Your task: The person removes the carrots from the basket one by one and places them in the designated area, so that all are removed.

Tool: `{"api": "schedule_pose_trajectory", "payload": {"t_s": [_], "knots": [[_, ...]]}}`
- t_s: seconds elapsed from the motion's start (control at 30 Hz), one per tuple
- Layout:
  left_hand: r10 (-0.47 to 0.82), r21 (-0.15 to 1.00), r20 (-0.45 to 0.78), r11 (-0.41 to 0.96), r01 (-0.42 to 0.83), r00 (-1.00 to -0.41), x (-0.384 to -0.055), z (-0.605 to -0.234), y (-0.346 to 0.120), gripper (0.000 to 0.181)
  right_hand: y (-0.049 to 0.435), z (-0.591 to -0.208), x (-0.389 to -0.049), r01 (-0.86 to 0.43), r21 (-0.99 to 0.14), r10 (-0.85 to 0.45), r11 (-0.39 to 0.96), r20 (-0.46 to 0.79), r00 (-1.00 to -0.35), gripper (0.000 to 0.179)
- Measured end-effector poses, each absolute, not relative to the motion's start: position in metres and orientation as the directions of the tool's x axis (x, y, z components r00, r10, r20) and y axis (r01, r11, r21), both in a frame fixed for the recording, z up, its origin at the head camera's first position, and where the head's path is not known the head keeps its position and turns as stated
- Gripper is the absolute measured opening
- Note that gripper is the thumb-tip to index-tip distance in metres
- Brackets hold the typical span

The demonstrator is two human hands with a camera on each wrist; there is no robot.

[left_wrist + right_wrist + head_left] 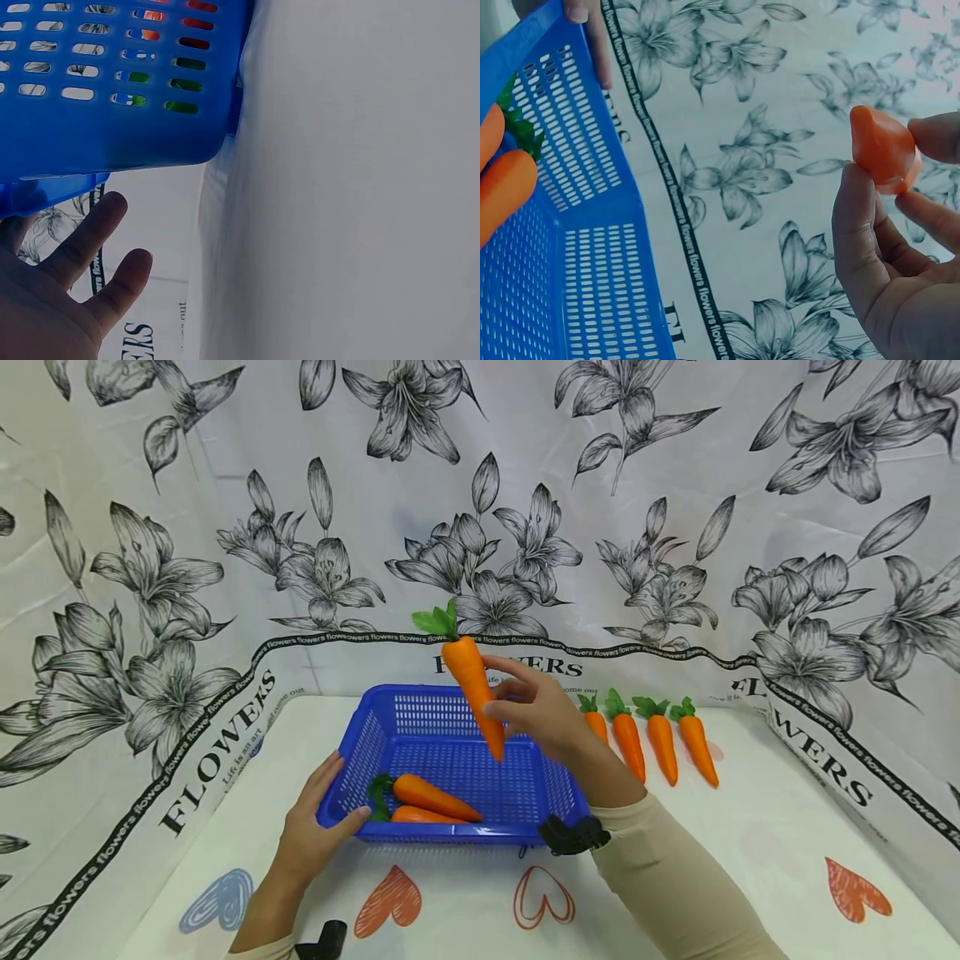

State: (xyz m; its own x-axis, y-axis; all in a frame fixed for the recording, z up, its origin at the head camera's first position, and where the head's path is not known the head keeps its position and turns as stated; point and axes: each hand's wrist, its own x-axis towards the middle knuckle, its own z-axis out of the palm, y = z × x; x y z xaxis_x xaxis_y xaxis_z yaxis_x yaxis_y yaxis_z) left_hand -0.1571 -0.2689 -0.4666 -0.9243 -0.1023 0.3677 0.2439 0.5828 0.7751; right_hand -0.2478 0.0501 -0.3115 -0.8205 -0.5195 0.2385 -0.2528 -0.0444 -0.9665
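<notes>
An orange carrot (471,681) with green leaves is pinched in my right hand (536,702), above the blue plastic basket (450,831). Its leafy top points up and to the left, and its tip points down. In the right wrist view the carrot (881,154) is seen end-on between thumb and fingers. My left hand (318,827) holds the basket's left front corner, thumb over the rim and fingers along the outer side. Two of its fingers (120,281) stick out straight in the left wrist view. Two carrots (435,796) lie in the basket's front left.
Several more carrots (662,747) lie in a row on the white cloth (750,860) to the right, partly behind my right forearm. A flower-printed curtain (525,527) stands behind and at both sides. Printed hearts (390,902) mark the cloth in front.
</notes>
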Motion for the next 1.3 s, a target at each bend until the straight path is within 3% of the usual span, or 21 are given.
{"api": "schedule_pose_trajectory", "payload": {"t_s": [1.3], "knots": [[-0.093, 0.772, 0.369, 0.584, 0.249, -0.925, -0.158, -0.464, -0.269, 0.078, 0.116, -0.321, -0.198, -0.288, -0.956, -0.362, -0.060, 0.290, -0.886, 0.064]]}}
